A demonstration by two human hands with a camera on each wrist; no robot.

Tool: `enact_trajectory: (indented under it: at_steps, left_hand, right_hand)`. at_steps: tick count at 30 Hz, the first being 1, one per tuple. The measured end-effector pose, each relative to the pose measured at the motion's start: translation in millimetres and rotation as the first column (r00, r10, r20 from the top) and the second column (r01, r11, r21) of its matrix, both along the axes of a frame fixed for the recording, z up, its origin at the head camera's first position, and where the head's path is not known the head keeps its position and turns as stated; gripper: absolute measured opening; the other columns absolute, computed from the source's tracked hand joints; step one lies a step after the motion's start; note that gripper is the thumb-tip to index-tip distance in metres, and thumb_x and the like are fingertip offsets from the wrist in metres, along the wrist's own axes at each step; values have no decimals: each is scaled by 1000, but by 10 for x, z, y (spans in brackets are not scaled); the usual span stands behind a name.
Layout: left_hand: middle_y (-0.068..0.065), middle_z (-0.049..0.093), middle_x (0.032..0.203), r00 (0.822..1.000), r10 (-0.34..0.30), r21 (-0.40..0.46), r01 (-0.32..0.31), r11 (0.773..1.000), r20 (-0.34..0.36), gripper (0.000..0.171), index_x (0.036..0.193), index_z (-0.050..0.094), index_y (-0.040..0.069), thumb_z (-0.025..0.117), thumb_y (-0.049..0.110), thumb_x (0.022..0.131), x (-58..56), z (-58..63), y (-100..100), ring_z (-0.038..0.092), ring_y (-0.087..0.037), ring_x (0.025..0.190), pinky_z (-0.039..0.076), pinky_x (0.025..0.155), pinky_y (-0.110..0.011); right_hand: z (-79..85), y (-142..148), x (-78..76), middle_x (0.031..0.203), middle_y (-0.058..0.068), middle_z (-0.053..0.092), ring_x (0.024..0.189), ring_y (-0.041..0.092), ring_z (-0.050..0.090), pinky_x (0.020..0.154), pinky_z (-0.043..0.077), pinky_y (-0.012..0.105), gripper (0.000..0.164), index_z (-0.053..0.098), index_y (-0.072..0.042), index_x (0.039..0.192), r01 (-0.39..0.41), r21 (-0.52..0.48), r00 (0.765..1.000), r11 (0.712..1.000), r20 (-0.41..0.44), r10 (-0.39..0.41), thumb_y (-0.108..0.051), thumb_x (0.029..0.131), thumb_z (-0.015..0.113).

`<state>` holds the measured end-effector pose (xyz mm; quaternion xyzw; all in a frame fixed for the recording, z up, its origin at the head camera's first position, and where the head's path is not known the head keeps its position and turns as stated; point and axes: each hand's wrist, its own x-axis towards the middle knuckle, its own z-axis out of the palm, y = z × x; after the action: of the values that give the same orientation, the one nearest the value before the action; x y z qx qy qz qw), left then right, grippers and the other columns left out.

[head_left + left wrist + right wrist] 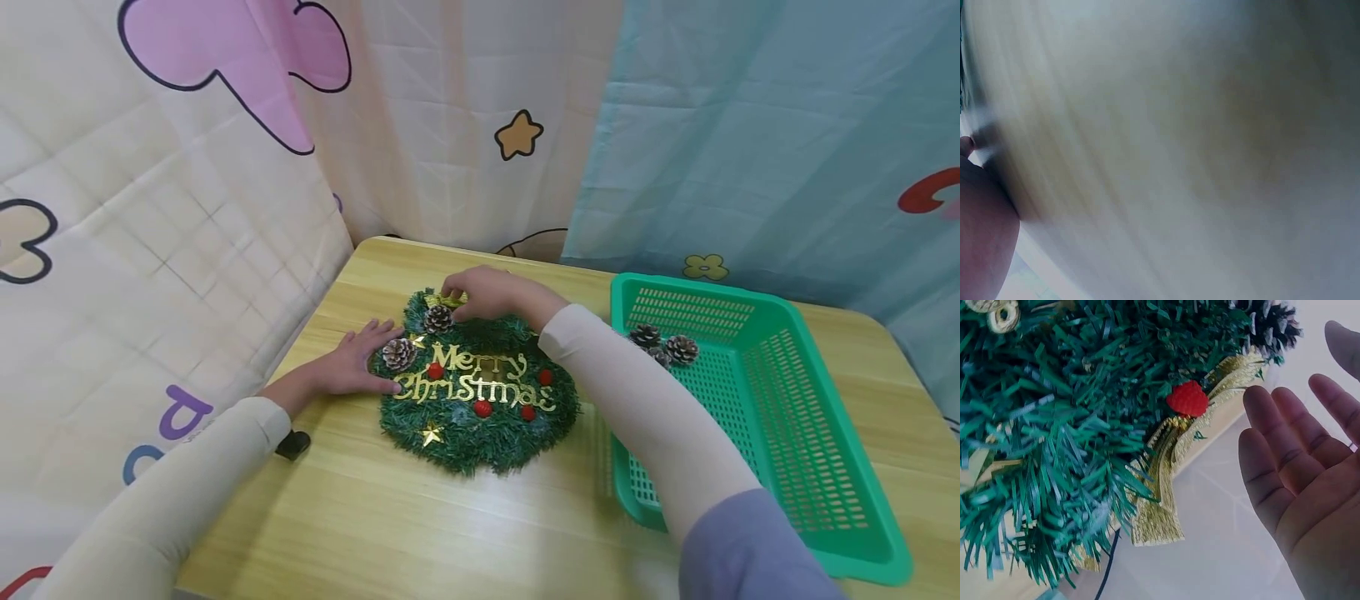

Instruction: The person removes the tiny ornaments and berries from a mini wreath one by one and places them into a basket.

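Note:
A green tinsel wreath (pixel 472 450) lies on the table, with gold "Merry Christmas" lettering (pixel 487 390), red berries and gold stars on it. My left hand (pixel 348 367), fingers spread, rests at the wreath's left edge beside a frosted pine cone (pixel 399 355). The right hand (pixel 491 293) reaches over the wreath's top, close to another pine cone (pixel 438 319). Seen in the right wrist view, its fingers (pixel 1294 456) are loosely bent with nothing between them, near a gold ribbon (pixel 1159 519) and a red berry (pixel 1187 399). Only a blurred edge of the left hand (pixel 985 231) shows in its wrist view.
To the right stands a green plastic basket (pixel 817 400) with several pine cones (pixel 681 350) inside, partly behind the right forearm. A small black object (pixel 292 444) sits by the left wrist. Printed curtains (pixel 465 167) hang behind the wooden table (pixel 450 533).

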<state>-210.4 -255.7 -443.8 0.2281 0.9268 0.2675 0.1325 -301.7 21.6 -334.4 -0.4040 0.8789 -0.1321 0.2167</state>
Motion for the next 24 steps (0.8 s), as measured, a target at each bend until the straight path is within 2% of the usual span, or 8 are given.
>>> enact_trajectory:
  at_steps: [10,17,24]
  left_hand:
    - [-18,11,164,1000,5,-9,-5,1000,-10,104,159,23,13,76,56,81,22,-2,-16,-4,-40,149,-5,111,-68]
    - [-19,10,164,1000,-1,-8,1,1000,-9,103,159,23,13,75,56,82,14,6,10,-4,-41,149,-5,111,-68]
    - [-18,11,164,1000,-7,-21,6,1000,-11,103,159,23,14,75,57,82,-23,15,29,-4,-41,149,-5,112,-68]
  right_hand:
    - [-136,-78,0,133,13,57,122,25,54,99,45,40,52,50,-10,144,17,-37,1000,999,20,-17,-24,97,67]
    - [-228,-90,-34,138,14,56,127,27,52,103,43,40,54,47,-12,146,34,-42,999,999,32,-32,-26,97,66]
    - [-274,-110,-26,139,14,56,128,27,53,104,43,40,56,47,-12,146,41,-43,999,998,9,-41,-27,96,68]
